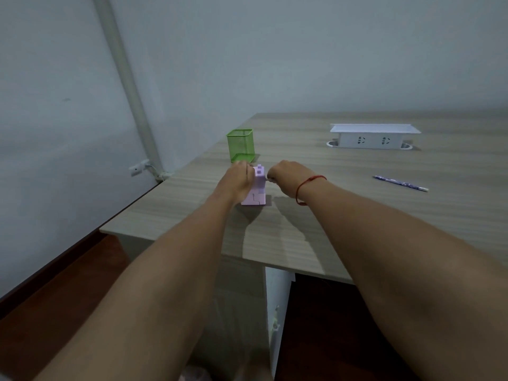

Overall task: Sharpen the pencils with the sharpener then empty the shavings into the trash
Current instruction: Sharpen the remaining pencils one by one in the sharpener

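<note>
A small pink-lilac desktop sharpener (257,192) stands upright on the wooden desk (357,204) near its left edge. My left hand (238,179) is closed against the sharpener's left side, holding it. My right hand (288,177), with a red string on the wrist, pinches something small at the sharpener's upper right side; what it pinches is hidden by the fingers. A purple patterned pencil (400,183) lies loose on the desk, far to the right of both hands.
A green mesh pen holder (240,145) stands just behind the sharpener. A white power socket box (373,136) sits at the back right of the desk. The desk's left edge drops to a dark red floor (55,312) by the wall.
</note>
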`<action>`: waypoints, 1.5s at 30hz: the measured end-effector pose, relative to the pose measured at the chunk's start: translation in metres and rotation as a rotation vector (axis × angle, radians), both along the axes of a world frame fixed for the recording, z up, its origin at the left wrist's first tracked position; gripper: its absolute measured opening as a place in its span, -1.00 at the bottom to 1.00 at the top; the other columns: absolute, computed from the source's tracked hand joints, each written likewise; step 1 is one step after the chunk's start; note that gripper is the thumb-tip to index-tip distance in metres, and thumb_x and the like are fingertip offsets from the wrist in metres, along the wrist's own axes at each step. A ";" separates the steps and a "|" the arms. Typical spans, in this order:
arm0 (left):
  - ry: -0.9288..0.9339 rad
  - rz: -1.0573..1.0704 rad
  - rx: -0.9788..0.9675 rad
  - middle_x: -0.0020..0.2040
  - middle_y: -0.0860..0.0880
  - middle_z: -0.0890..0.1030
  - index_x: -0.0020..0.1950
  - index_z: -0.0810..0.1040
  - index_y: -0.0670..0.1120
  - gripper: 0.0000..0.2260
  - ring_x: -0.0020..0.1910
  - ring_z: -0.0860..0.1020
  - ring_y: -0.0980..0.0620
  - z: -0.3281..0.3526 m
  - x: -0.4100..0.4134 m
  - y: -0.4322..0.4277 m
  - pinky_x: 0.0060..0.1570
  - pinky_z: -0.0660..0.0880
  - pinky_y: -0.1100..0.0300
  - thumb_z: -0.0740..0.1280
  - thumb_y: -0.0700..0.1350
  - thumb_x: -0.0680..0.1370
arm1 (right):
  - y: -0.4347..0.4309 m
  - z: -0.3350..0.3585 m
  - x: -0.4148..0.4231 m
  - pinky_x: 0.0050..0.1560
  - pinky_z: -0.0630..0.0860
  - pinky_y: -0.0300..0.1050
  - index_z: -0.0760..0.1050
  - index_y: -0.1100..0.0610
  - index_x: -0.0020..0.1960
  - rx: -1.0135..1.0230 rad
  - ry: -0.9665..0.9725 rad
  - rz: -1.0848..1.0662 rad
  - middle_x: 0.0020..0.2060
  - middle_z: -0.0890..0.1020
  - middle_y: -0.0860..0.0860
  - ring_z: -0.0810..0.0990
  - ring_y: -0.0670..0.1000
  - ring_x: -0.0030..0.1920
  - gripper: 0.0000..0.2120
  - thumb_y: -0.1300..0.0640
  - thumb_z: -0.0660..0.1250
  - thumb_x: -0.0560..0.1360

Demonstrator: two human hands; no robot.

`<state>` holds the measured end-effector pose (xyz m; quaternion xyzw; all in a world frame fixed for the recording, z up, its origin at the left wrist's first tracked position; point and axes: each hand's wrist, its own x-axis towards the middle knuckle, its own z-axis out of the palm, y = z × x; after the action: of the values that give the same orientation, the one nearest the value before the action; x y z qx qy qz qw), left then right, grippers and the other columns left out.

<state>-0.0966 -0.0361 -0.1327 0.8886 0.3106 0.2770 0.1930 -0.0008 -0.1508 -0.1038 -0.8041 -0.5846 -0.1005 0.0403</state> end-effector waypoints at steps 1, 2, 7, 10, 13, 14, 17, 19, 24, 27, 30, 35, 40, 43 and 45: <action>-0.001 -0.002 0.011 0.03 -0.30 0.51 0.03 0.46 -0.30 -0.70 -0.13 0.42 -0.12 0.001 0.000 0.000 -0.14 0.33 0.08 0.01 -0.16 0.63 | -0.001 -0.001 0.003 0.06 0.44 -0.01 0.52 0.29 0.19 0.004 -0.017 0.007 0.17 0.56 0.25 0.56 0.22 0.17 -0.70 0.38 0.09 0.57; 0.000 -0.004 0.015 0.01 -0.31 0.51 0.02 0.46 -0.31 -0.70 -0.11 0.43 -0.15 0.002 0.000 -0.001 -0.12 0.34 0.06 0.01 -0.16 0.63 | -0.002 -0.001 0.006 0.07 0.45 0.00 0.52 0.29 0.18 0.006 -0.019 0.012 0.16 0.57 0.25 0.56 0.23 0.16 -0.70 0.38 0.09 0.56; -0.032 0.034 -0.011 0.01 -0.33 0.52 0.00 0.46 -0.33 -0.69 -0.04 0.47 -0.19 0.000 -0.003 0.004 -0.09 0.35 0.05 0.01 -0.16 0.63 | -0.029 0.000 0.037 0.09 0.47 -0.01 0.52 0.26 0.18 0.015 0.002 -0.063 0.15 0.56 0.26 0.56 0.25 0.15 -0.74 0.33 0.14 0.58; -0.031 0.050 -0.038 -0.02 -0.32 0.49 -0.03 0.45 -0.33 -0.70 -0.03 0.47 -0.21 -0.001 0.002 0.001 -0.13 0.30 0.08 0.01 -0.16 0.64 | -0.055 0.000 0.059 0.01 0.50 -0.04 0.55 0.26 0.10 0.030 0.018 -0.160 0.06 0.59 0.26 0.60 0.24 0.05 -0.80 0.34 0.18 0.57; -0.049 0.030 -0.042 0.04 -0.33 0.50 0.01 0.46 -0.35 -0.69 0.04 0.47 -0.22 0.000 0.014 -0.015 -0.11 0.28 0.12 0.01 -0.18 0.64 | -0.065 0.003 0.059 0.05 0.49 -0.04 0.54 0.27 0.12 0.052 0.062 -0.192 0.08 0.58 0.26 0.59 0.25 0.07 -0.80 0.33 0.20 0.56; -0.055 0.017 -0.050 0.08 -0.33 0.50 0.04 0.47 -0.36 -0.68 0.07 0.47 -0.22 0.000 0.017 -0.020 -0.08 0.30 0.12 0.00 -0.19 0.63 | -0.067 0.005 0.057 0.06 0.50 -0.02 0.54 0.28 0.13 0.058 0.068 -0.196 0.08 0.58 0.26 0.59 0.26 0.08 -0.80 0.33 0.21 0.56; -0.070 -0.023 -0.051 0.13 -0.31 0.51 0.10 0.49 -0.33 -0.67 0.13 0.47 -0.20 -0.003 0.026 -0.027 0.03 0.35 0.09 0.01 -0.18 0.63 | -0.074 0.007 0.058 0.06 0.52 0.01 0.53 0.29 0.13 0.075 0.059 -0.219 0.08 0.58 0.26 0.59 0.25 0.06 -0.83 0.31 0.26 0.56; -0.081 -0.037 -0.070 0.15 -0.26 0.52 0.13 0.50 -0.28 -0.59 0.15 0.47 -0.18 -0.004 0.030 -0.031 0.04 0.36 0.11 -0.03 -0.08 0.58 | -0.080 0.007 0.059 0.08 0.52 0.01 0.52 0.28 0.15 0.090 0.054 -0.230 0.09 0.58 0.25 0.58 0.25 0.07 -0.81 0.29 0.29 0.55; -0.076 -0.033 -0.082 0.18 -0.23 0.53 0.15 0.51 -0.25 -0.62 0.16 0.47 -0.16 -0.005 0.032 -0.034 0.06 0.35 0.13 -0.01 -0.10 0.58 | -0.084 0.006 0.057 0.09 0.49 0.00 0.51 0.25 0.15 0.095 0.070 -0.228 0.14 0.55 0.23 0.56 0.25 0.12 -0.79 0.26 0.33 0.53; -0.079 -0.032 -0.087 0.19 -0.22 0.53 0.15 0.50 -0.24 -0.65 0.15 0.47 -0.14 -0.004 0.032 -0.034 -0.03 0.29 0.20 -0.01 -0.12 0.59 | -0.080 0.005 0.053 0.10 0.51 0.01 0.55 0.22 0.16 0.079 0.058 -0.220 0.14 0.58 0.21 0.58 0.25 0.11 -0.80 0.24 0.30 0.55; -0.093 -0.022 -0.085 0.15 -0.25 0.54 0.12 0.51 -0.27 -0.69 0.11 0.48 -0.15 -0.005 0.034 -0.032 -0.06 0.27 0.19 0.02 -0.18 0.62 | -0.073 0.000 0.044 0.09 0.48 -0.03 0.55 0.12 0.22 0.054 0.040 -0.203 0.17 0.58 0.17 0.58 0.23 0.13 -0.74 0.21 0.21 0.59; -0.107 -0.008 -0.075 0.14 -0.26 0.54 0.12 0.51 -0.28 -0.69 0.10 0.49 -0.16 -0.006 0.035 -0.030 -0.01 0.34 0.12 0.03 -0.18 0.61 | -0.063 -0.005 0.040 0.03 0.44 -0.06 0.53 0.04 0.25 0.005 0.002 -0.198 0.19 0.58 0.12 0.56 0.18 0.17 -0.71 0.19 0.15 0.62; -0.106 -0.009 -0.069 0.15 -0.26 0.54 0.13 0.51 -0.27 -0.68 0.10 0.48 -0.15 -0.006 0.037 -0.031 -0.05 0.30 0.16 0.02 -0.17 0.62 | -0.060 -0.010 0.042 -0.05 0.39 -0.07 0.51 0.04 0.24 0.003 0.010 -0.196 0.18 0.57 0.10 0.56 0.17 0.14 -0.74 0.15 0.12 0.63; -0.106 -0.011 -0.060 0.14 -0.25 0.54 0.12 0.50 -0.27 -0.69 0.06 0.48 -0.13 -0.006 0.037 -0.032 -0.07 0.29 0.17 0.02 -0.16 0.62 | -0.055 -0.010 0.040 -0.07 0.38 -0.07 0.46 0.05 0.25 0.017 0.011 -0.192 0.16 0.56 0.12 0.56 0.17 0.11 -0.75 0.11 0.08 0.65; -0.108 -0.017 -0.057 0.12 -0.25 0.54 0.11 0.50 -0.27 -0.69 -0.01 0.46 -0.10 -0.006 0.036 -0.032 -0.09 0.29 0.16 0.02 -0.16 0.62 | -0.051 -0.013 0.037 -0.03 0.40 -0.05 0.46 0.06 0.26 0.027 0.023 -0.194 0.16 0.56 0.14 0.55 0.19 0.13 -0.74 0.10 0.08 0.66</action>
<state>-0.0603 -0.0678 -0.1392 0.8691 0.2998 0.3141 0.2370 0.0363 -0.2021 -0.1163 -0.8574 -0.5020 -0.1024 0.0478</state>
